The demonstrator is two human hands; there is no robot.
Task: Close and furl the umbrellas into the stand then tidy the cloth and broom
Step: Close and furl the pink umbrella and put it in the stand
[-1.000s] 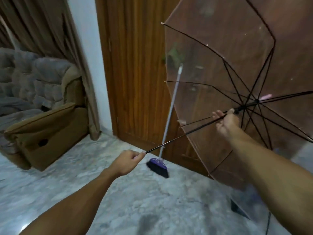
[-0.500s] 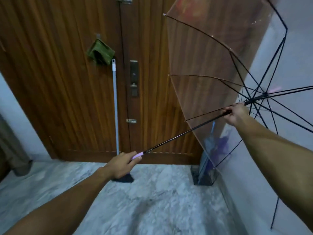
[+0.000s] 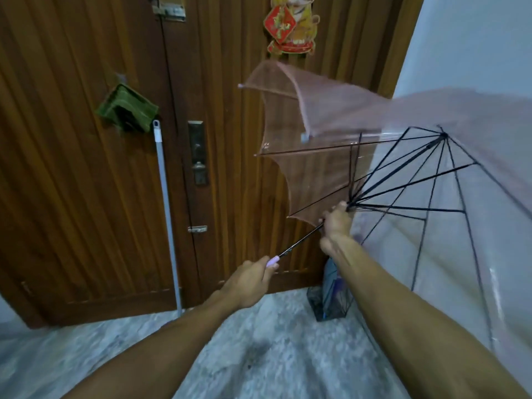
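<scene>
I hold a clear pink umbrella with black ribs, its canopy half folded and pointing up to the right. My left hand grips its pale pink handle. My right hand grips the runner on the black shaft, where the ribs meet. A dark umbrella stand sits on the floor by the door's right corner, with a furled bluish umbrella inside. A broom with a grey pole leans on the door. A green cloth hangs on the door above it.
A brown wooden door fills the view ahead, with a metal lock plate and a red paper ornament. A white wall stands to the right. The floor is grey marble.
My right hand has slid the runner down the shaft toward my left hand, and the canopy has collapsed partway. My view has turned right and closer to the door.
</scene>
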